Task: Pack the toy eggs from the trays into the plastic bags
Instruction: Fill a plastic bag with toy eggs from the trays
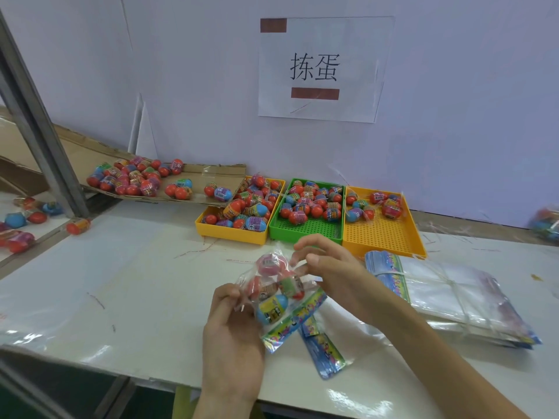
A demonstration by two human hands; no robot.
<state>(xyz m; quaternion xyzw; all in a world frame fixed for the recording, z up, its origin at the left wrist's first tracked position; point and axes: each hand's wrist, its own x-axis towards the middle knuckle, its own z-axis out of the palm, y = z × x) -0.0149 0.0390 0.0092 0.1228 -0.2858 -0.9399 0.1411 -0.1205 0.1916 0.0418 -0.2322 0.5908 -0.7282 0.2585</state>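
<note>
While three trays stand side by side against the wall, a yellow tray (211, 229) on the left, a green tray (305, 231) in the middle and an orange tray (384, 237) on the right, each holds loose toy eggs (298, 217) (too many and too overlapping to count). More eggs lie on a cardboard sheet (208, 173) left of the trays, and one lone egg (78, 226) rests on the white table (121, 282). Held above the table between both hands is one clear plastic bag (279, 293) with a printed strip; four eggs show inside it. The left hand (231, 334) pinches the bag's left edge, thumb and fingers curled on the film. The right hand (329, 273) meets the bag's upper right side, its fingers loosely bent; whether they actually grip the film cannot be told. A second bag (325, 353) lies flat just below the held one. To the right lies one banded stack of empty bags (453, 294).
</note>
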